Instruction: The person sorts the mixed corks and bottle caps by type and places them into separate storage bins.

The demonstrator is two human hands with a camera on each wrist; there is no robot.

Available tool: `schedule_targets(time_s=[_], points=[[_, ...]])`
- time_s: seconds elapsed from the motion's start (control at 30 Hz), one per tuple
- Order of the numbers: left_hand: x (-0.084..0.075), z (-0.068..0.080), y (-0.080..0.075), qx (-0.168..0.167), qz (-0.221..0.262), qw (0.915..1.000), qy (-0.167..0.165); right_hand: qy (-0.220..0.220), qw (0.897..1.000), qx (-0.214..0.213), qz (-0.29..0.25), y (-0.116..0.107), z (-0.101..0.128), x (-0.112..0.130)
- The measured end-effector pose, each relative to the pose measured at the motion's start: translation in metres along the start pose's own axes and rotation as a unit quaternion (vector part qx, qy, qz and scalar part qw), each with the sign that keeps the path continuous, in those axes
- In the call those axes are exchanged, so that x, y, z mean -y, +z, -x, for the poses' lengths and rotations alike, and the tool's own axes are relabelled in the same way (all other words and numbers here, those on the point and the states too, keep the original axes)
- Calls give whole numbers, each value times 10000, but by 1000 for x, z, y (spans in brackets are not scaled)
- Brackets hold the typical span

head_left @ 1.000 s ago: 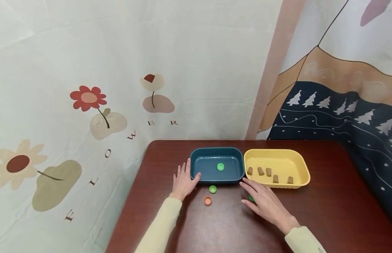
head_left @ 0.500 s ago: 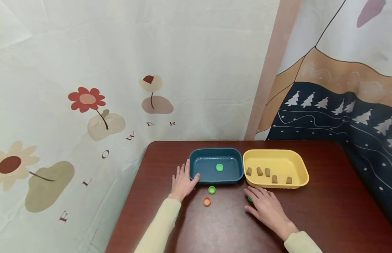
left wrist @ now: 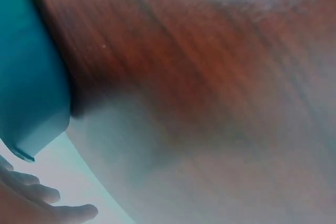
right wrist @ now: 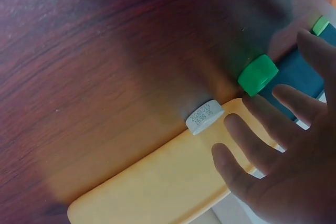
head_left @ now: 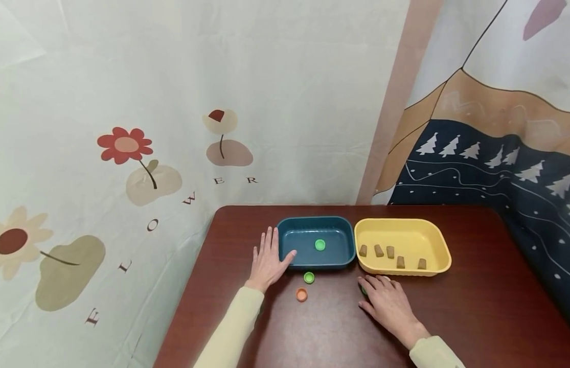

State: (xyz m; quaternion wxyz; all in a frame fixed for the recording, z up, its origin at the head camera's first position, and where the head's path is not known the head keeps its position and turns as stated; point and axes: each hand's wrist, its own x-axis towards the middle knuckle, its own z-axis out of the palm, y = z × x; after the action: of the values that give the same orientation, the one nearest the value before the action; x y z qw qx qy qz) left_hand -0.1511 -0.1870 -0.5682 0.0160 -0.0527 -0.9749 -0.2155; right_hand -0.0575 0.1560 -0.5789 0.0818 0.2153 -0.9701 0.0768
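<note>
Just off the near right corner of the blue tray [head_left: 303,245], a dark green cap [right wrist: 257,74] sits on the table [head_left: 312,337], mostly covered in the head view by the right hand [head_left: 389,302]. It is squat and round, and the hand hides which face is up. The right hand's fingers are apart and loosely bent, one tip right by the cap; contact cannot be told, and no pinch shows. Farther right of the blue tray lies a white cap [right wrist: 205,116], its side printed with several lines too small to read. In front of that tray lie a lime cap [head_left: 309,277] and, beyond it toward the person, an orange cap [head_left: 301,294], both hollow side up; a mint cap [head_left: 320,245] sits inside it. The left hand [head_left: 267,261], fingers straight and thumb spread wide, lies along its left end, gripping nothing. The blue tray's long axis runs left to right; to its right, a yellow tray [head_left: 415,237] lines up, holding five brown pieces [head_left: 401,262]. Behind and left of the blue tray, letters on the cloth [head_left: 312,102] spell FLOWER.
</note>
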Motion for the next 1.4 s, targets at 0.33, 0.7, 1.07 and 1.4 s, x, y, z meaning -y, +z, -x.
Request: schedule_targets(time_s=[0.33, 0.7, 1.07, 1.4], points=[[0, -3, 3, 196, -353, 9991, -102, 6, 9998, -130, 135, 2, 0, 0], [-1, -3, 4, 185, -234, 9994, -174, -71, 9997, -226, 65, -1, 2, -2], [-2, -5, 5, 244, -123, 9993, -260, -310, 9985, -445, 21, 0, 5, -5], [-1, -4, 6, 267, -97, 9993, -259, -368, 9952, -849, -302, -9, 4, 1]])
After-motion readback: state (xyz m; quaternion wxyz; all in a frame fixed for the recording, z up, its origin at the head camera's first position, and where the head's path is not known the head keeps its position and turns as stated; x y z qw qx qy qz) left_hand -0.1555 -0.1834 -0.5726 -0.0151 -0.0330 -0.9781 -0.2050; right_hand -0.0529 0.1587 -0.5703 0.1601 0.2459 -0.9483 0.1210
